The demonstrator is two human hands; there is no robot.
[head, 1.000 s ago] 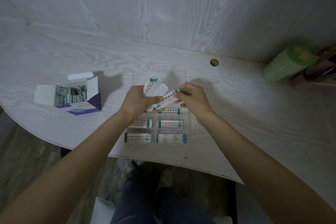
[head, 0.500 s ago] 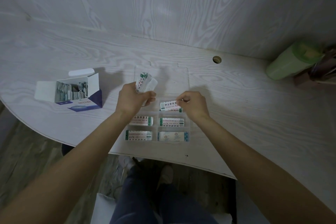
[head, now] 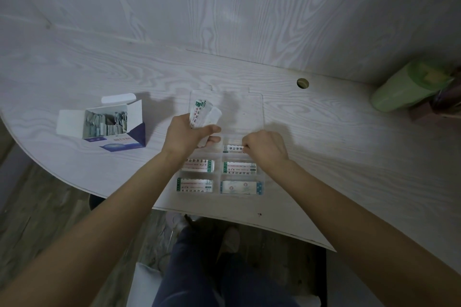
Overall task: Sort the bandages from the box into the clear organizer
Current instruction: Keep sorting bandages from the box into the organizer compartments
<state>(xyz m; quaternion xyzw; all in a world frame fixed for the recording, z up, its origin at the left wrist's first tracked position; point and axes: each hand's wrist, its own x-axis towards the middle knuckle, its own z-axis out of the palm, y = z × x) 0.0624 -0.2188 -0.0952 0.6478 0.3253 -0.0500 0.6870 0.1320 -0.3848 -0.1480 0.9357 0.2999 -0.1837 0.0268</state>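
The clear organizer (head: 252, 107) lies open at the table's middle, lid flat behind its compartments. Wrapped bandages fill several cells, among them one at the near right (head: 240, 187) and one at the near left (head: 195, 185). My left hand (head: 185, 137) grips a small stack of bandages (head: 199, 113) upright above the organizer's left side. My right hand (head: 265, 148) pinches a single bandage (head: 233, 148) and holds it low in the far right compartment. The open bandage box (head: 113, 123) stands to the left, with several bandages inside.
A green cylinder (head: 409, 87) lies at the far right beside dark items. A round cable hole (head: 302, 83) sits behind the organizer. The table's curved front edge (head: 224, 219) runs just below the organizer, with my legs under it.
My right hand drew one bandage off the stack and lowered it into the far right compartment. My left hand stayed up with the stack.
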